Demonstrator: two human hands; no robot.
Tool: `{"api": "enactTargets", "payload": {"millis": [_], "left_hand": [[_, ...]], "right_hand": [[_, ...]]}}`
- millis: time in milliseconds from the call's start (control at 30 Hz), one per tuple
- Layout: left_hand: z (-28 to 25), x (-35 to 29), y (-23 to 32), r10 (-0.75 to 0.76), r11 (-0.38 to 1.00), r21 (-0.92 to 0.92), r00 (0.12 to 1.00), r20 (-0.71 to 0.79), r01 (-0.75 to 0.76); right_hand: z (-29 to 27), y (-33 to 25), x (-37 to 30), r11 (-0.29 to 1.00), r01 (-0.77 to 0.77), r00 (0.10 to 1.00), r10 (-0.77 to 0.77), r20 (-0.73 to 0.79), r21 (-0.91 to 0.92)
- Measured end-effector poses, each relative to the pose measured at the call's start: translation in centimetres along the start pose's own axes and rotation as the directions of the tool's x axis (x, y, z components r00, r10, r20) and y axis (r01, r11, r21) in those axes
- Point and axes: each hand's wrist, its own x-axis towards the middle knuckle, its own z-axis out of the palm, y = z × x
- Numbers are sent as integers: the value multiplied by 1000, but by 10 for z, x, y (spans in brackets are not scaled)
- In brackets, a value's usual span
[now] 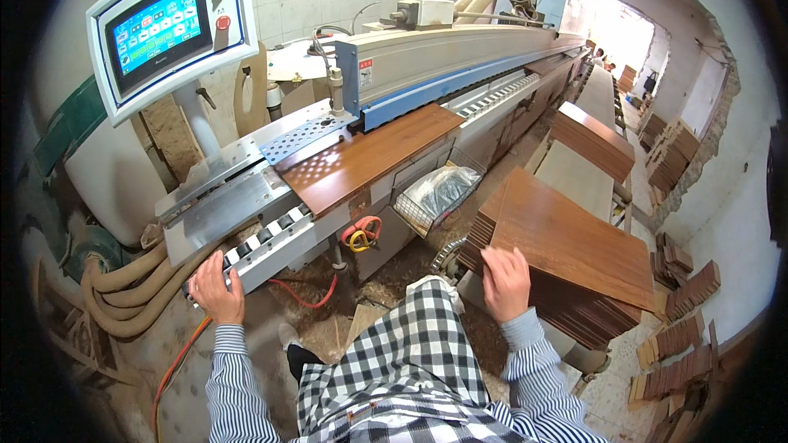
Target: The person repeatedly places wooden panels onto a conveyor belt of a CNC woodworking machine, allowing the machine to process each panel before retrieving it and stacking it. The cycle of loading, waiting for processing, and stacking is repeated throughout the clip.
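My left hand (218,289) rests on the near end of a white roller rail (281,239), thumb apart from the fingers and nothing in its grasp. At the near left corner of a stack of brown wood-grain boards (566,238), my right hand (506,283) has its fingers loosely bent. Whether it touches the top board cannot be made out, and no held thing shows. A separate brown board (373,154) lies flat on the long machine (468,57), its far left part beneath a perforated blue plate (305,138).
A control panel (160,29) with a lit screen stands at the upper left. Below the machine's edge hang a wire basket (437,197) with plastic and orange and yellow tape rolls (361,234). Another board stack (593,141) stands farther right. Ribbed hoses (123,299) curve at left.
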Motion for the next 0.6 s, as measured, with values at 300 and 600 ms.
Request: {"api": "enactTargets", "payload": {"millis": [300,600], "left_hand": [[-12,4,8,-23,999,-38,1000,-7,23],[-7,11,17,-28,992,-120,1000,-12,27]], "right_hand": [[-32,90,-73,-223,-463,197,918,345,858],[-32,66,-103,-330,-421,344,803,486,845]]}}
